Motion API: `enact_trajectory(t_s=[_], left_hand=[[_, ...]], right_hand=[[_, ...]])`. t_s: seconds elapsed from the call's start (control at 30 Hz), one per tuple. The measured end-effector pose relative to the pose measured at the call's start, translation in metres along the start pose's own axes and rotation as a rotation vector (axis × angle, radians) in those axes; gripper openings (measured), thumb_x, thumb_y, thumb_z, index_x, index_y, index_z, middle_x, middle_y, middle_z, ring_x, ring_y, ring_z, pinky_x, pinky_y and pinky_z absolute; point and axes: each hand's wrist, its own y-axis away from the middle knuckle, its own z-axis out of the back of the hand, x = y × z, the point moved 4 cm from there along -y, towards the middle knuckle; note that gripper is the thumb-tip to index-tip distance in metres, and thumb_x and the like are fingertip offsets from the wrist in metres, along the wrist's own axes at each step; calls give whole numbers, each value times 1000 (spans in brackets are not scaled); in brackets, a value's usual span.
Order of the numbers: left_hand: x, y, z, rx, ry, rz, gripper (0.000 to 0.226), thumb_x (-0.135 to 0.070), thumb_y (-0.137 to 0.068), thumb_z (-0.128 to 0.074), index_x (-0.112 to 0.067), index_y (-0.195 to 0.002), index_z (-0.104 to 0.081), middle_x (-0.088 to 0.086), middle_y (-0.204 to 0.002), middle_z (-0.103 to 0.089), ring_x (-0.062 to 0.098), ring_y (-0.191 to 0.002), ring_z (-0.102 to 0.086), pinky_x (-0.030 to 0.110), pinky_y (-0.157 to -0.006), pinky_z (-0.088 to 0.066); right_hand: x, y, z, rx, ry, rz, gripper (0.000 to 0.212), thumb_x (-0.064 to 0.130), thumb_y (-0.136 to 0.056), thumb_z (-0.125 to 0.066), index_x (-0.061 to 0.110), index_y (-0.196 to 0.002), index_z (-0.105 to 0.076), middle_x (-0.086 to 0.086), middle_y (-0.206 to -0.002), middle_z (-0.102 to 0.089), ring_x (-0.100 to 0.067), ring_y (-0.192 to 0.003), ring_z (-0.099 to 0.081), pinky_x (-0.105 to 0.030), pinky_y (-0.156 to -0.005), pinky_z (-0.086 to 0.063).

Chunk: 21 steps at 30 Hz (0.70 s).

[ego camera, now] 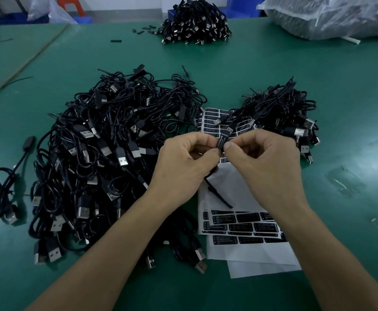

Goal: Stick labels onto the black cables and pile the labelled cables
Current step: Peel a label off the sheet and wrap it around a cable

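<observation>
My left hand (184, 163) and my right hand (266, 162) meet above the label sheets, both pinching one small black controller piece of a cable (221, 141) with a black label on it. The cable's thin tail (217, 194) hangs down over the white backing paper. A large heap of black USB cables (107, 153) lies to the left of my hands. A smaller pile of black cables (282, 113) lies to the right and behind. Sheets of black labels (244, 223) lie under my hands.
A third cable pile (194, 21) sits at the far side of the green table (352, 108), with loose black caps (143, 30) beside it. A plastic bag (332, 16) lies at the back right. One stray cable (10, 182) lies at the left.
</observation>
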Motion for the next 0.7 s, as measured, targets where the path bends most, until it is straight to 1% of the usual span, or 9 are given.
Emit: enact_trajectory(t_s=[0.1, 0.2, 0.3, 0.4, 0.43, 0.47, 0.53, 0.63, 0.7], left_hand=[[0, 0, 0, -1, 16, 4, 9, -17, -79, -67, -23, -82, -73, -3, -72, -74, 11, -61, -68, 26, -64, -58], [-2, 0, -1, 7, 6, -6, 9, -17, -79, -67, -23, -83, -73, -4, -73, -74, 10, -62, -67, 23, -63, -56], [-4, 2, -3, 26, -17, -28, 8, -17, -81, -67, -24, -84, -72, -6, -75, -75, 13, -64, -69, 24, -63, -57], [-4, 3, -4, 28, -35, -40, 4, -20, -81, -71, -22, -84, -72, 2, -77, -75, 32, -70, -68, 40, -65, -59], [-5, 3, -4, 30, -43, -42, 4, -23, -81, -72, -21, -85, -72, 6, -77, -74, 34, -70, -66, 45, -66, -58], [-5, 3, -4, 32, -55, -42, 7, -25, -81, -73, -20, -85, -72, 7, -78, -73, 31, -68, -65, 46, -67, -57], [-5, 4, -4, 42, -94, -45, 10, -30, -82, -72, -21, -85, -73, 7, -76, -72, 26, -66, -64, 46, -66, -57], [-7, 4, -5, 95, -191, -70, 11, -31, -87, -68, -25, -79, -73, 7, -68, -67, 32, -64, -61, 42, -59, -51], [-10, 4, -5, 123, -258, -107, 19, -27, -90, -67, -20, -72, -71, 10, -62, -62, 30, -57, -54, 38, -54, -45]], right_hand=[[-3, -1, 4, -56, -10, -20, 17, 27, -80, -81, 26, -70, -67, 13, -64, -67, 1, -54, -56, -9, -51, -41], [-5, -1, 2, -30, -73, -57, 13, 35, -78, -80, 27, -81, -71, 10, -70, -70, -3, -62, -63, -15, -57, -48], [-3, 0, -1, 21, -128, -77, 25, 46, -73, -81, 29, -88, -72, 8, -74, -73, -10, -69, -70, -22, -63, -55], [-1, -1, -2, 45, -140, -40, 11, 33, -82, -80, 25, -83, -74, 9, -72, -73, -6, -65, -69, -19, -62, -53], [-1, -1, -2, 49, -140, -31, 8, 29, -84, -79, 24, -81, -74, 8, -70, -73, -5, -63, -67, -19, -62, -53], [-1, -2, -1, 54, -139, -27, 8, 26, -87, -77, 24, -79, -74, 8, -69, -72, -4, -62, -65, -19, -61, -53], [-1, -2, -2, 72, -133, -21, 13, 22, -90, -73, 23, -77, -73, 9, -67, -70, -2, -60, -61, -18, -61, -52], [1, -1, -3, 92, -66, 5, 15, 21, -93, -69, 22, -78, -72, 10, -70, -69, -4, -62, -61, -14, -61, -48], [4, 0, -3, 85, -29, 31, 15, 22, -94, -68, 23, -80, -73, 11, -74, -70, -8, -68, -64, -16, -62, -51]])
